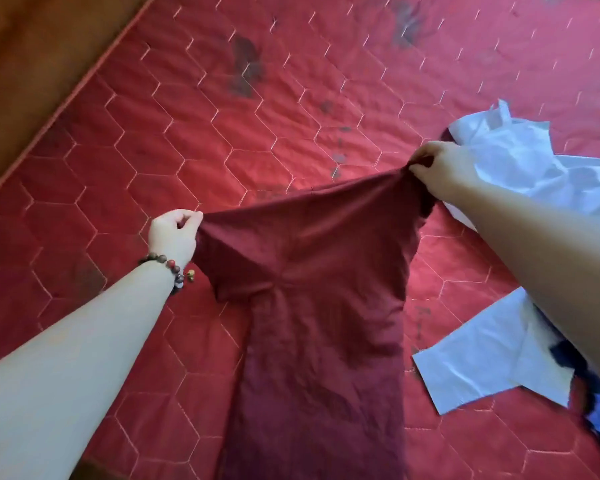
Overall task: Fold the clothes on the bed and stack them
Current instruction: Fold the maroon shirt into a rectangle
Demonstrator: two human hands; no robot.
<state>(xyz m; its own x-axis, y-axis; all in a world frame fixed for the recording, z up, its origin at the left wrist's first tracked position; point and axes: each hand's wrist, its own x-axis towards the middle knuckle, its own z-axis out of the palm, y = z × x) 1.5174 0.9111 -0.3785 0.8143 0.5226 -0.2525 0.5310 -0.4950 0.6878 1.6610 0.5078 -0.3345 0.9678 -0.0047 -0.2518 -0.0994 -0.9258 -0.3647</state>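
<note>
looks barely started: left hand (175, 233) and right hand (442, 168) each pinch the maroon shirt (312, 306) unfolded (no stack visible), pale blue clothes (492, 358) crumpled right of it.

Bedroom in home. Red quilted mattress (291, 98) fills nearly whole view; hexagon stitching, piped edge along far left side, dark worn stains near far edge. Brown wooden surface (32, 64) beyond left edge of bed; whether floor or bed frame, cannot tell. Loose laundry on bed: maroon garment (309, 306) spread at middle toward near edge, crumpled pale blue clothes (520, 161) at right edge, another pale blue piece (482, 358) near right corner. Warm, dim light.
</note>
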